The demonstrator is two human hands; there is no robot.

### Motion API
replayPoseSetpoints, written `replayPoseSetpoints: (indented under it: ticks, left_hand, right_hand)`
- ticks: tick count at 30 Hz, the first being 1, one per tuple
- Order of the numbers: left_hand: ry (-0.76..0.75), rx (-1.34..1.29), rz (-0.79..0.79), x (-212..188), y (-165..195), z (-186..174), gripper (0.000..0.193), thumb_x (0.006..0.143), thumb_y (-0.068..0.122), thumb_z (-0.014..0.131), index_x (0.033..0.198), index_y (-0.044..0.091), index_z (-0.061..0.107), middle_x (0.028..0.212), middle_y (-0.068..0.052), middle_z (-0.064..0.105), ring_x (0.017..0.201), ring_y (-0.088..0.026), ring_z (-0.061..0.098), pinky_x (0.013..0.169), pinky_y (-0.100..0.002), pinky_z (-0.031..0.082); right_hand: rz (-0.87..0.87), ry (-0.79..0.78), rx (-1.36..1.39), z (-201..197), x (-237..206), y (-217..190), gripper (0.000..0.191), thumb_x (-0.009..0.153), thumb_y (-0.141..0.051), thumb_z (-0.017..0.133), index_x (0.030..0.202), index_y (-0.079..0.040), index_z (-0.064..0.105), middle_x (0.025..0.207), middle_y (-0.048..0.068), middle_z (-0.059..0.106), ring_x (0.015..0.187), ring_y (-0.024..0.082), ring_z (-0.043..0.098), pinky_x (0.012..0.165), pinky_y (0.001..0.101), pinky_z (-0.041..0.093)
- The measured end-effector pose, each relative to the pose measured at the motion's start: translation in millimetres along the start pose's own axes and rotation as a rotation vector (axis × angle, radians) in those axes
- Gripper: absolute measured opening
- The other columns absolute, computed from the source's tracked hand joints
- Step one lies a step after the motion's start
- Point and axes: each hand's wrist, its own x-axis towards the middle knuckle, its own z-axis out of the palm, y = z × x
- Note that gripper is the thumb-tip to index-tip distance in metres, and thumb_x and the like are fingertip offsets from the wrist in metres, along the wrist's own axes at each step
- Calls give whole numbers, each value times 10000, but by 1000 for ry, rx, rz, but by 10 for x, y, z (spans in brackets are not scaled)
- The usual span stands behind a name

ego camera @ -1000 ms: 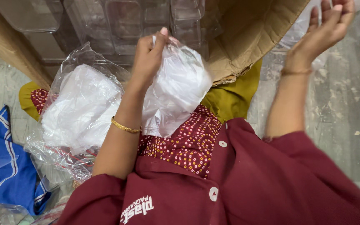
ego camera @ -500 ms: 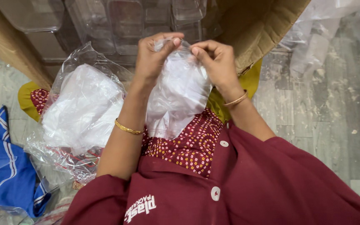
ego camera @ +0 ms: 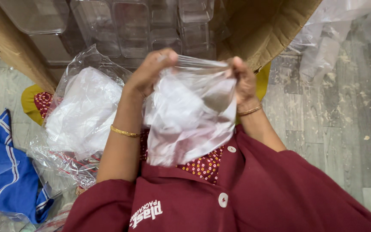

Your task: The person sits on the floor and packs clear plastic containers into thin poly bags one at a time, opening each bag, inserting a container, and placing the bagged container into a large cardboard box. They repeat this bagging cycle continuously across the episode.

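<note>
My left hand (ego camera: 151, 73) and my right hand (ego camera: 242, 81) both grip the top edge of a clear plastic bag (ego camera: 190, 116) and hold its mouth stretched wide between them. Crumpled white material sits inside the bag, which hangs over my lap. Each wrist carries a thin gold bangle. To the left of my left forearm lies a bigger clear bag of white material (ego camera: 82, 116), resting on my knee.
Stacked clear plastic containers (ego camera: 125, 25) fill an open cardboard box (ego camera: 263, 30) straight ahead. A blue striped cloth (ego camera: 9, 172) lies at the lower left. More loose clear plastic (ego camera: 336, 34) lies on the grey plank floor (ego camera: 323, 120) at the upper right.
My right hand came down from the upper right and took the bag's edge. Both hands have since pulled apart, opening the bag's mouth.
</note>
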Motion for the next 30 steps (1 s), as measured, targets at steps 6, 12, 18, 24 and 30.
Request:
replayPoseSetpoints:
  ticks: [6,12,18,24,30]
  left_hand:
    - [379,1001,298,237,-108,252,266,927,220,723,1097,45,618,986,-204,771,959,-403,738,830,-487,569]
    - [415,1327,17,516,4,499,316,868,173,717,1145,28,668,980,-271,712,945,-455,689,831,-535,543]
    - [273,1195,277,309,229,727,567,869,119,684,1421,59,570,976,-249,722,894,-423,708,837,-514,545]
    - [391,926,700,-18,411,595,254,1086,118,616,1335,76,641,1167,-153,769,1055,-261,794,907,-376,614]
    - [280,770,700,-72,223,278,283,1075,115,573,1329,1,622,1256,-158,699,1108,-281,691,942,-378,532]
  right_hand:
    - [-309,282,-1031,-182,353,-21,86,1016,5,626,1068,-32,684,996,41,659,881,136,578,788,283,482]
    - [-351,489,-1549,-314,782,83,114,1047,-97,578,1149,-61,613,975,17,697,883,103,666,751,273,529]
    - [-554,461,-1216,-32,383,-113,197,1026,-129,623,1204,-50,595,1026,42,687,924,138,665,784,295,536]
    - [-577,251,-1311,216,199,-53,296,1005,-161,669,1260,-40,577,1077,68,677,965,173,663,817,316,542]
    - [-388,304,-1715,-135,291,395,400,984,-193,715,1315,-30,559,1128,93,667,1006,208,661,850,338,549]
